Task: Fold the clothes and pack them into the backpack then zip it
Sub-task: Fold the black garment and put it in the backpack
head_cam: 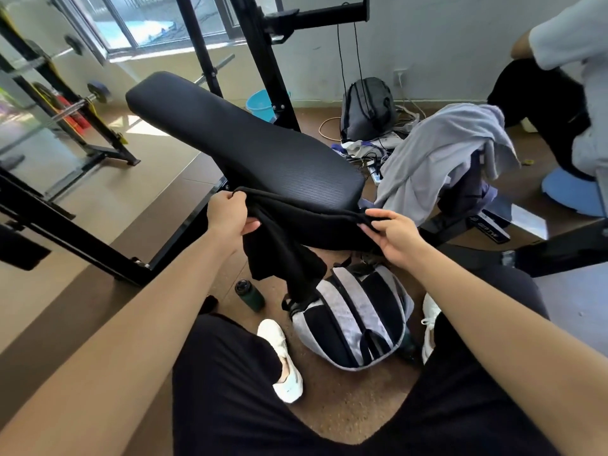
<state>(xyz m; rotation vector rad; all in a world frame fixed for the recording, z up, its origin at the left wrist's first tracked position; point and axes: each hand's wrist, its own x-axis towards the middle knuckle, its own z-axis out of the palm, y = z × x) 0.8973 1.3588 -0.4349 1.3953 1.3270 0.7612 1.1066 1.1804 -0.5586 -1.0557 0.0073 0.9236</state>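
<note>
A black garment (289, 245) hangs stretched between my two hands above the floor. My left hand (228, 214) grips its left top corner, and my right hand (393, 236) pinches its right top edge. The cloth droops down over a grey and black backpack (353, 319) that lies on the floor between my feet. Whether the backpack is zipped cannot be told from here. A grey garment (441, 156) is draped over a seat at the right, beyond the bench.
A black padded bench (237, 139) stands just behind the garment. A dark green bottle (249, 294) lies on the floor at the left of the backpack. A seated person (559, 93) is at the far right. A black rack frame (98, 251) runs along the left.
</note>
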